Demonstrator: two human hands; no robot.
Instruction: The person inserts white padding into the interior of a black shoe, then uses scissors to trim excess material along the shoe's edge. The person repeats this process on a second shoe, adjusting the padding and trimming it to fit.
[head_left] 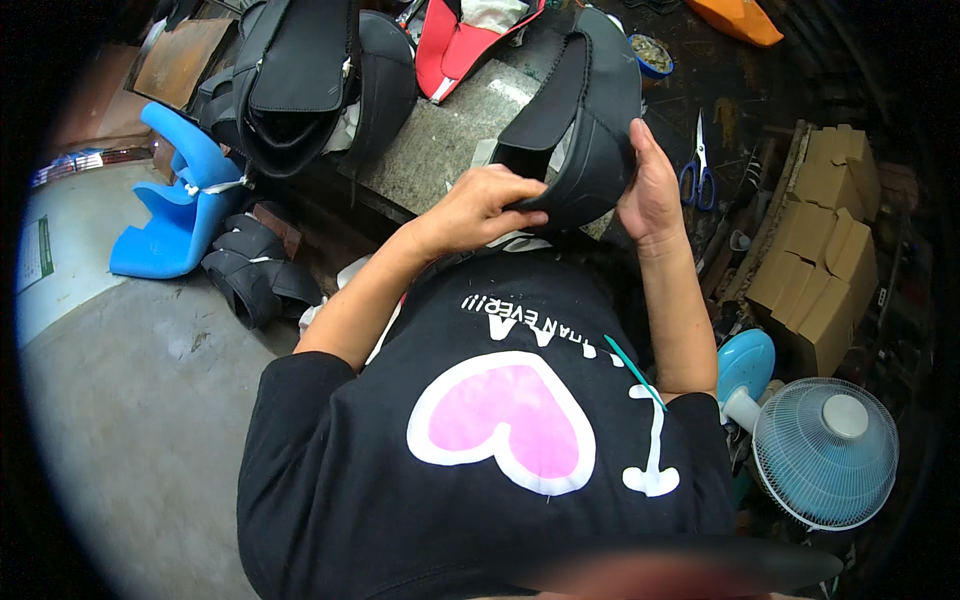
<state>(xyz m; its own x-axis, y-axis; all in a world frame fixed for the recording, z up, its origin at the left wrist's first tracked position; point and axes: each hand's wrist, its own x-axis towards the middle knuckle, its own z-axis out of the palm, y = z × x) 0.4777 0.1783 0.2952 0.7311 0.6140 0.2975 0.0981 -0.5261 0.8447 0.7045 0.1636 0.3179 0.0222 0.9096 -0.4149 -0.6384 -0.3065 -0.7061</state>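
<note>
A curved black moulded piece with a stitched edge, like part of a bag, is held upright in front of my chest at the bench's near edge. My left hand pinches its lower left rim between thumb and fingers, beside a dark opening. Against its right side rests my right hand, thumb pointing up; its other fingers are partly hidden behind the piece. A stitched black flap stands along the opening. Blue-handled scissors lie just right of my right hand.
Stacked black moulded pieces and a red one are on the bench. A blue foam piece stands at left beside more black pieces. Cardboard boxes and a fan are at right; a small bowl sits farther back.
</note>
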